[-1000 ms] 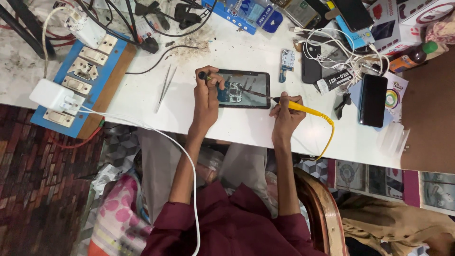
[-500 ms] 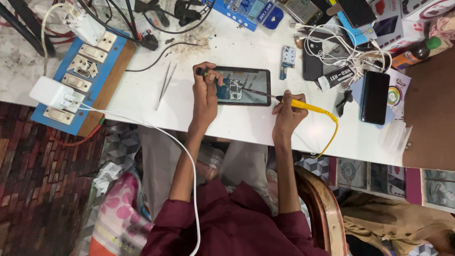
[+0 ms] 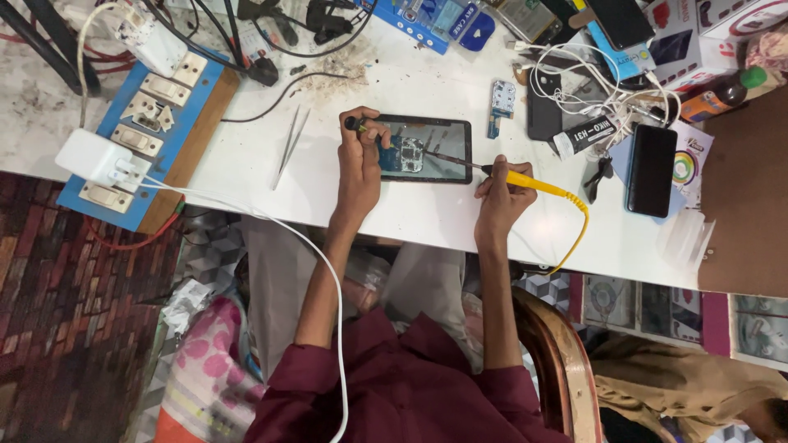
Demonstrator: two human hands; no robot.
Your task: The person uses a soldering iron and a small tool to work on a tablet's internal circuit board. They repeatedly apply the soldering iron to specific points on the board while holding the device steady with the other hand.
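We are looking down at a white tabletop (image 3: 410,221) where an opened phone (image 3: 424,148) is lying flat, near the front edge and between our two hands. Our left hand (image 3: 361,156) is resting on the phone's left end, its grip closed around a small dark tool (image 3: 355,125) whose tip is pointing onto the blue circuit board (image 3: 402,153) inside the phone. Our right hand (image 3: 502,193) is sitting just to the right of the phone, its grip clamped on the yellow handle of a soldering iron (image 3: 525,179); the thin metal tip is reaching left across the phone to the board. The iron's yellow cable (image 3: 579,226) is curling down over the tabletop edge.

To the left of the phone, a pair of tweezers (image 3: 289,144) is lying apart from it. Further left, a blue board with switches (image 3: 144,115) is holding a white charger (image 3: 98,158), whose white cord (image 3: 287,234) is trailing toward our lap. To the right, a black phone (image 3: 650,170) is lying face up beside tangled white cables (image 3: 574,78).
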